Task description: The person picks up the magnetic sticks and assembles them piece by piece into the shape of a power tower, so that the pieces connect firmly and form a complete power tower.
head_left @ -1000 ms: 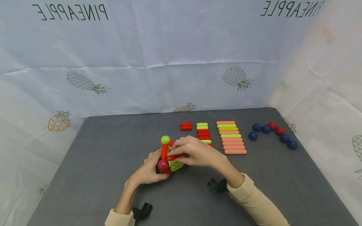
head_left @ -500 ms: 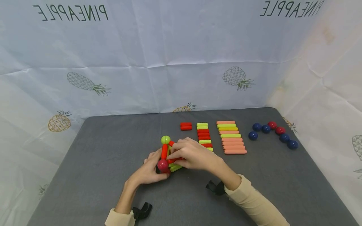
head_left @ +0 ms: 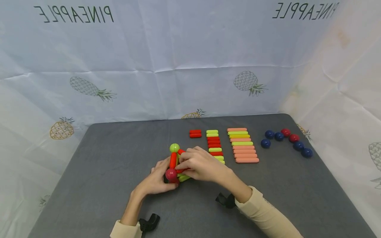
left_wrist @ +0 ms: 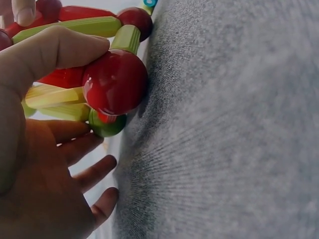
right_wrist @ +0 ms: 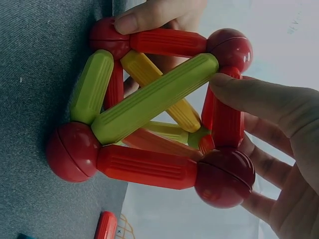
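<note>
A box-like frame of magnetic rods and balls stands on the table between the hands. Red rods (right_wrist: 149, 167) join dark red balls (right_wrist: 74, 151) at its corners, and a long yellow-green rod (right_wrist: 154, 99) crosses one face diagonally. A green ball (head_left: 174, 148) is at its far top corner. My left hand (head_left: 156, 180) holds the frame from the left, its thumb against a low red ball (left_wrist: 117, 82). My right hand (head_left: 200, 165) pinches an upright-looking red rod (right_wrist: 228, 117) in the right wrist view, thumb beside the diagonal's end. My right hand hides part of the frame in the head view.
To the right lie a pair of red rods (head_left: 195, 133), a column of short red and yellow-green rods (head_left: 214, 142), and longer peach and yellow rods (head_left: 244, 151). Several blue balls (head_left: 266, 143) and two red balls (head_left: 294, 138) sit farther right. A pineapple-print sheet (head_left: 148, 92) hangs behind.
My right hand has shifted slightly left and nearer to me, uncovering more of the short rod column. The red rod at its fingertips has come closer to the frame. My left hand stays put.
</note>
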Tool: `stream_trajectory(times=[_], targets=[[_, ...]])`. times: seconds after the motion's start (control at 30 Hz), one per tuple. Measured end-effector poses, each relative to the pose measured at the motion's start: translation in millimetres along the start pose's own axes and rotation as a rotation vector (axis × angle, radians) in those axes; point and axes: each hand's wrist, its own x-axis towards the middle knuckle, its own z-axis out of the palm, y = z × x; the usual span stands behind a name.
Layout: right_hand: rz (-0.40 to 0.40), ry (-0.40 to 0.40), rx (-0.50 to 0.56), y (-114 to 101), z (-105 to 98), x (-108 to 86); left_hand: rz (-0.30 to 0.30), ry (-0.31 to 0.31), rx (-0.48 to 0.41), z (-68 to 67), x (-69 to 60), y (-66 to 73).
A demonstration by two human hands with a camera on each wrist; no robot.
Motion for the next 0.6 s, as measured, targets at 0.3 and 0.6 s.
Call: stream_trajectory(times=[0.3, 0.6], targets=[[0.103, 0.272, 0.248, 20.8, -3.7, -8.7, 0.006, 0.001, 0.001, -1.7, 0.7, -0.2], [0.520, 0.134, 0.273, 86.8, 13.1, 6.3, 0.011, -0.013, -0.030, -2.7, 1.0, -6.4]])
